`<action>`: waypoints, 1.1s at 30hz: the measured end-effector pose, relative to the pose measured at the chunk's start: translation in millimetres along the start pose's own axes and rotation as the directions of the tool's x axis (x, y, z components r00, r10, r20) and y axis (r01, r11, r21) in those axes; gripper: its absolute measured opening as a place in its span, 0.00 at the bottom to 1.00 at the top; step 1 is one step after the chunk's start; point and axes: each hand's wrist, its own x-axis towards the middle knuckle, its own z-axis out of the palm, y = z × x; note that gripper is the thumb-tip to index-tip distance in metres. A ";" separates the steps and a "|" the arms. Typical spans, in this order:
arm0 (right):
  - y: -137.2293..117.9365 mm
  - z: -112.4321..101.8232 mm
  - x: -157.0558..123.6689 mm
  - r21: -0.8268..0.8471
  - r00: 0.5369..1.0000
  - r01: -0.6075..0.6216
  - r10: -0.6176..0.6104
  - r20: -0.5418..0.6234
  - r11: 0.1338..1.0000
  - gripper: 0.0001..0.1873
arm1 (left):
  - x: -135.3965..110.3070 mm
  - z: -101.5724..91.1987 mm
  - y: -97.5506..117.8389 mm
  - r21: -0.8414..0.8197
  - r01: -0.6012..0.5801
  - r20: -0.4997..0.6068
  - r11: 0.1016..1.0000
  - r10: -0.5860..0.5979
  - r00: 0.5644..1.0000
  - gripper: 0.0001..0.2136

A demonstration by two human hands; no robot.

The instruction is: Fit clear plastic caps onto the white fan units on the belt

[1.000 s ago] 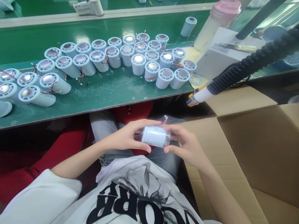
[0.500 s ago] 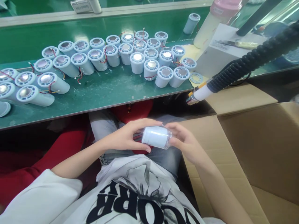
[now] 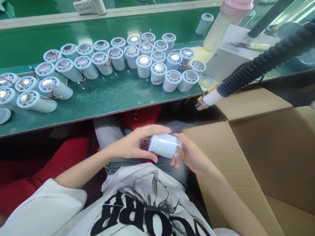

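Observation:
I hold a pale blue cylinder with a clear cap on its right end, lying sideways over my lap below the bench edge. My left hand wraps its left end, thumb under and fingers over the top. My right hand cups the capped right end from behind, fingers curled round it. Thin red wires show between my left fingers and the cylinder.
Several more pale blue cylinders with silver discs and red wires stand on the green bench. A black coiled hose with a white nozzle hangs at the right. An open cardboard box sits right of my lap. A pink-capped bottle stands behind.
My right hand has slid from the top of the cylinder to behind its capped end, and the cylinder has tilted slightly. The left hand has barely moved.

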 end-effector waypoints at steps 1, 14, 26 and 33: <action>-0.5 0.8 0.0 0.015 0.999 -0.025 0.024 0.021 1.000 0.30 | -0.2 0.2 -0.7 -0.007 0.004 0.001 1.000 -0.004 1.000 0.36; 4.9 -19.7 13.7 0.275 0.993 -0.062 0.087 -0.079 0.959 0.32 | 37.9 -2.4 -36.3 -0.373 0.159 0.070 0.914 -0.143 0.987 0.40; -19.5 -77.3 58.4 0.463 0.967 0.232 -0.150 -0.207 0.856 0.33 | 150.8 -11.6 -52.9 -0.339 0.231 0.092 0.912 -0.212 0.973 0.36; -21.6 -76.1 46.0 0.454 0.961 0.256 -0.175 -0.213 0.854 0.32 | 149.1 -10.0 -43.8 -0.232 0.253 0.181 0.939 -0.214 0.960 0.29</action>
